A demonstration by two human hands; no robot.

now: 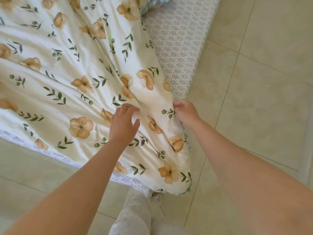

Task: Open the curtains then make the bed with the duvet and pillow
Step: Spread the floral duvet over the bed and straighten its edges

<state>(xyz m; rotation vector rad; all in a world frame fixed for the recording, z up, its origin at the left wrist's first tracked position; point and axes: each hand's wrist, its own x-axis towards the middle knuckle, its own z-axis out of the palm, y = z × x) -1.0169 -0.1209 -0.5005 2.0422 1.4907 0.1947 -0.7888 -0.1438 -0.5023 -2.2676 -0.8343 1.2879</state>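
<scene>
A cream duvet (67,68) printed with orange flowers and green sprigs lies spread over the bed, creased in long folds that run toward its near right corner. My right hand (185,111) pinches the duvet's right edge near that corner. My left hand (123,123) hovers flat over the duvet just left of it, fingers apart, holding nothing. Beside the duvet's right edge the mattress (179,39) shows, covered in a grey-patterned sheet. A rumpled bit of blue-green fabric (152,4) sits at the top edge; I cannot tell whether it is the pillow.
Pale beige floor tiles (254,73) surround the bed on the right and along the near side. My legs in light trousers (135,214) stand on the floor right at the bed's near corner.
</scene>
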